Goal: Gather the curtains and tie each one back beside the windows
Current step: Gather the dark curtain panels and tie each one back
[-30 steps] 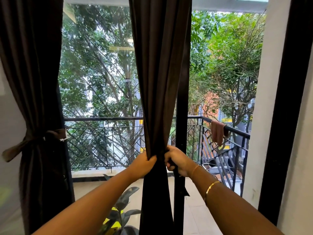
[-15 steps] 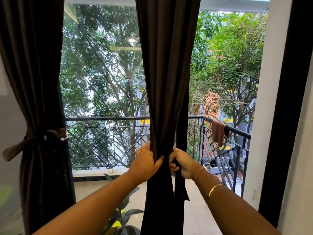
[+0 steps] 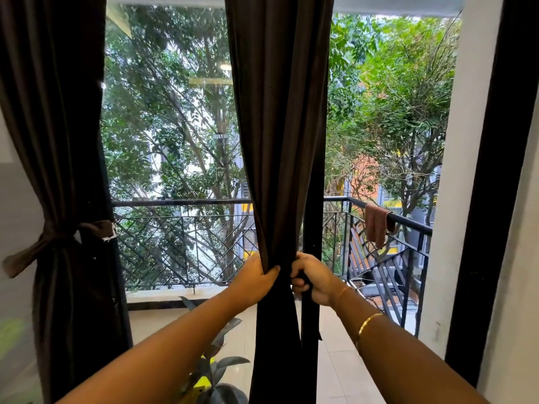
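Note:
A dark brown middle curtain (image 3: 280, 126) hangs in front of the window's centre post, bunched at waist height. My left hand (image 3: 255, 278) wraps around the bunch from the left. My right hand (image 3: 310, 279) closes on the curtain's right edge and a dark strip of fabric (image 3: 310, 322) hanging below it. At the far left, a second dark curtain (image 3: 55, 141) is gathered and bound with a brown tie-back (image 3: 55, 239) knotted around its middle.
A black window frame (image 3: 490, 199) and a white wall stand at the right. Beyond the glass are a balcony railing (image 3: 180, 202) with a brown cloth (image 3: 377, 225) draped on it, and trees. A potted plant (image 3: 215, 380) sits low by the curtain.
Both hands have slid a little higher up the middle curtain and squeezed it tighter. The view has shifted slightly, so the curtain sits further right.

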Demonstrator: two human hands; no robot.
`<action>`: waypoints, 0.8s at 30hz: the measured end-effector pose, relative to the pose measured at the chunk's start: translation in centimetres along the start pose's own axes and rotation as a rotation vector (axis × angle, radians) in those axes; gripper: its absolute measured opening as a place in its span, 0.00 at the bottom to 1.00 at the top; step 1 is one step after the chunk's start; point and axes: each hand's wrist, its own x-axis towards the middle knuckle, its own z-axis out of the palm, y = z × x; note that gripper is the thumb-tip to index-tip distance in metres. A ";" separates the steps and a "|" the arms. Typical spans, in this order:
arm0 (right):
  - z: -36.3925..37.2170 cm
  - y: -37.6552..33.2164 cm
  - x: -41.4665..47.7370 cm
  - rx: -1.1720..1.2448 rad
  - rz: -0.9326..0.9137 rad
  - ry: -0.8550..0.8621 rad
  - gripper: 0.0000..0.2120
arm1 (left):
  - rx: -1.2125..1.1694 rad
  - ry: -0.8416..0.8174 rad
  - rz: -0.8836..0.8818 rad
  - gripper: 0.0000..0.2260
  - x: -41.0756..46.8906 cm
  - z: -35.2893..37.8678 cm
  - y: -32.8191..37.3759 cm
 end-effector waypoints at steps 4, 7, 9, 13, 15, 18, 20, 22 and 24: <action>-0.2 -0.1 -0.2 0.021 0.053 -0.045 0.14 | 0.312 0.040 0.183 0.22 -0.5 -0.7 0.0; 0.0 0.0 -0.2 0.023 0.068 -0.044 0.13 | 0.120 -0.123 0.185 0.13 -0.8 -0.5 0.2; 0.1 0.0 -0.3 0.022 0.081 -0.038 0.13 | 0.022 -0.219 0.103 0.10 -1.1 -0.4 0.2; 0.2 -0.1 -0.5 0.009 0.084 -0.039 0.13 | 0.048 -0.220 0.081 0.09 -0.8 -0.1 -0.2; 0.1 0.0 -0.5 0.011 0.069 -0.045 0.13 | 0.069 -0.218 0.073 0.11 -0.6 -0.2 0.0; -0.1 0.0 -0.5 0.023 0.046 -0.064 0.14 | 0.183 -0.188 0.085 0.12 -0.4 -0.6 -0.1; -0.2 0.0 -0.5 0.006 0.036 -0.076 0.15 | 0.252 -0.191 0.056 0.11 -0.4 -0.8 -0.2; 0.0 0.0 -0.6 -0.049 0.012 -0.087 0.17 | 0.232 -0.198 0.050 0.08 -0.4 -0.8 -0.3; 0.2 -0.1 -0.6 -0.233 -0.049 -0.048 0.15 | 0.243 -0.188 0.006 0.10 -0.4 -0.9 -0.4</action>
